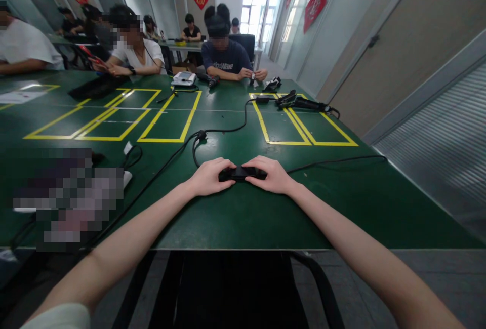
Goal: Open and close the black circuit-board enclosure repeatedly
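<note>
On the green table [235, 222], a black power adapter [242, 172] lies crosswise in front of me. My left hand [212, 176] grips its left end, thumb on the near side and fingers on the far side. Around the right end, my right hand [270, 173] is closed in the same way. A black cord [195, 153] rises behind my left hand towards a dark cable bundle [201, 135]. Another cord [341, 159] runs from beside my right hand to the table's right edge. The fingers hide both ends of the adapter.
Yellow tape rectangles [169, 140] mark the table. Blurred-out items [83, 202] lie at left, near a long black cable [159, 171]. Black gear [304, 102] rests at far right. Across the table, a person [228, 58] handles a small object; others sit farther left.
</note>
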Motion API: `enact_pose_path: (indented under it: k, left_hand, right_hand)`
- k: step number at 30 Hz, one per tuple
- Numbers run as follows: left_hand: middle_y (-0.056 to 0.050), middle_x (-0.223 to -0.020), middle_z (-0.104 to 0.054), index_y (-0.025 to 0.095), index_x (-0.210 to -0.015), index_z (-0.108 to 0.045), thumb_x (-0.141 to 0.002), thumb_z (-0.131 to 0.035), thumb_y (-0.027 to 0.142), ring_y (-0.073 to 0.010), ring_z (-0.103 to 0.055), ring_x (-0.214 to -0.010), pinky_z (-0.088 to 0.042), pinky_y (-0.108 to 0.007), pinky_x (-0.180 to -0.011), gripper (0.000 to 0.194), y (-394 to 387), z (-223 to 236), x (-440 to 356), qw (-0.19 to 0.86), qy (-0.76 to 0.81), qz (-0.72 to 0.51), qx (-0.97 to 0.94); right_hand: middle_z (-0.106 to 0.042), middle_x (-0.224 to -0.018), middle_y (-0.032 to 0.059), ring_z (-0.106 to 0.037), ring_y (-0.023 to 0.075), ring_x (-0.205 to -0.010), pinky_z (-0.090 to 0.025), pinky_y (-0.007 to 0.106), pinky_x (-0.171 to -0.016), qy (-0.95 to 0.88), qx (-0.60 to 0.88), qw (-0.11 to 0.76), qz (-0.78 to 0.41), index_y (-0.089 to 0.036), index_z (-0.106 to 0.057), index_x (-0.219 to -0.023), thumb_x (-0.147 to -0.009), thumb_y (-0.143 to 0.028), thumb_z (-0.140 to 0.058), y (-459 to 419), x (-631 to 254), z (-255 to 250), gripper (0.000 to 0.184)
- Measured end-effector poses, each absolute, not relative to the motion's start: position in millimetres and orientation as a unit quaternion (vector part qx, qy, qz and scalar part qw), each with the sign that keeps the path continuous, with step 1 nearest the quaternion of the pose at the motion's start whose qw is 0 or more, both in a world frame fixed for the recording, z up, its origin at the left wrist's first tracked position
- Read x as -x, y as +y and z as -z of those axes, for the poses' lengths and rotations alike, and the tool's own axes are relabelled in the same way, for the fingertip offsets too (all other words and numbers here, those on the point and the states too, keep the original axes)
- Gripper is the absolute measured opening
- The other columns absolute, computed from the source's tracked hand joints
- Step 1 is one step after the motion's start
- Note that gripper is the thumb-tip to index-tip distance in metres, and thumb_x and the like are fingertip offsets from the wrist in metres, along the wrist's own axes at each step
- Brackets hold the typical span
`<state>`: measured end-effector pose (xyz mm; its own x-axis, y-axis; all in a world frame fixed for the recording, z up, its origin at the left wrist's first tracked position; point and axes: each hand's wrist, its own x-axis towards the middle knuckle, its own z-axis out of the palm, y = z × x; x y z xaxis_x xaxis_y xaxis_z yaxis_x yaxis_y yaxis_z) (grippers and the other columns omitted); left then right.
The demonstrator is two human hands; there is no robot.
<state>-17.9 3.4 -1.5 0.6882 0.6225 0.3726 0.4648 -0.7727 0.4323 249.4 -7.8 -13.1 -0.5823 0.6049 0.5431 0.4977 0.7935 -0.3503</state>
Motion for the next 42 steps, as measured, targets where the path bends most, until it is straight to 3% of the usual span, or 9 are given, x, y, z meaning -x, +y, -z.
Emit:
enact_pose_path:
  k: [16, 28, 42]
  left_hand:
    - [-0.004, -0.107, -0.074, 0.024, -0.126, -0.064, -0.087, -0.072, 0.032, -0.0229, -0.071, -0.097, -0.057, -0.036, -0.090, 0.041, 5.5, 3.8, 17.6, 0.156, 0.302, -0.257, -0.905]
    - [-0.006, -0.113, -0.075, 0.024, -0.128, -0.065, -0.090, -0.069, 0.027, -0.0226, -0.072, -0.103, -0.057, -0.038, -0.096, 0.039, 2.8, 2.7, 15.6, 0.170, 0.291, -0.258, -0.906]
    - [-0.008, -0.117, -0.074, 0.022, -0.121, -0.067, -0.087, -0.073, 0.026, -0.0247, -0.071, -0.107, -0.058, -0.041, -0.097, 0.035, 6.0, 8.7, 13.9, 0.167, 0.289, -0.273, -0.902]
  right_hand:
    - [-0.076, -0.102, 0.0072, -0.072, 0.0228, -0.089, -0.058, 0.036, -0.079, -0.885, 0.332, 0.306, -0.112, -0.022, -0.071, -0.109, -0.088, -0.036, -0.078, -7.3, -258.2, 5.3, 0.026]
    - [-0.075, -0.098, 0.0053, -0.071, 0.0201, -0.084, -0.059, 0.033, -0.076, -0.864, 0.359, 0.320, -0.150, -0.022, -0.072, -0.103, -0.083, -0.036, -0.081, -6.5, -259.3, 8.2, 0.026]
    - [-0.076, -0.099, 0.0083, -0.072, 0.0242, -0.090, -0.058, 0.038, -0.079, -0.877, 0.326, 0.328, -0.133, -0.021, -0.068, -0.095, -0.085, -0.035, -0.082, -3.8, -258.5, 11.2, 0.022]
